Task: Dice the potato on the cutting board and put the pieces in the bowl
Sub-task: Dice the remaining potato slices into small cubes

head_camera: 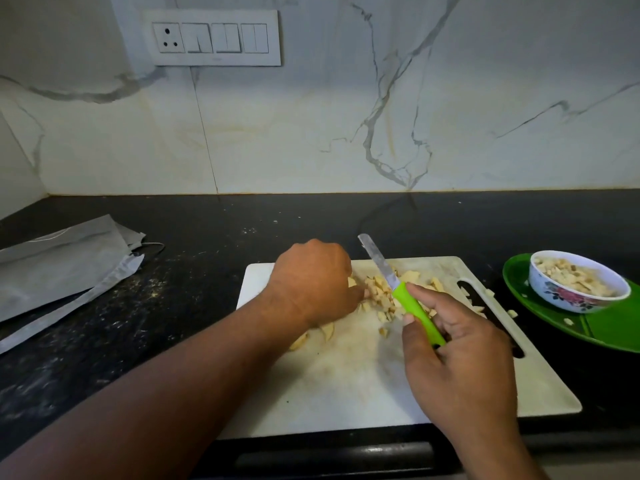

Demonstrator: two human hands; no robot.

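Cloth point(65, 268) lies at far left on the dark counter, out of the way. Next, the left hand point(311, 282) curls over the diced potato pieces point(381, 294) on the cutting board point(346, 372); whether its hidden fingertips pinch any I cannot tell. The right hand point(457, 368) grips the knife point(401, 289) by its green handle, blade above the heap. Best to gather the pieces into one tight pile, blade angled away from the fingers, before carrying them right to the bowl point(578, 282), already part filled, on the green plate point(609, 327).

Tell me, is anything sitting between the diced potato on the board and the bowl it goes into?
Nothing visible blocks it. The potato pieces lie mid cutting board; the bowl stands on the green plate just past the board's right edge.
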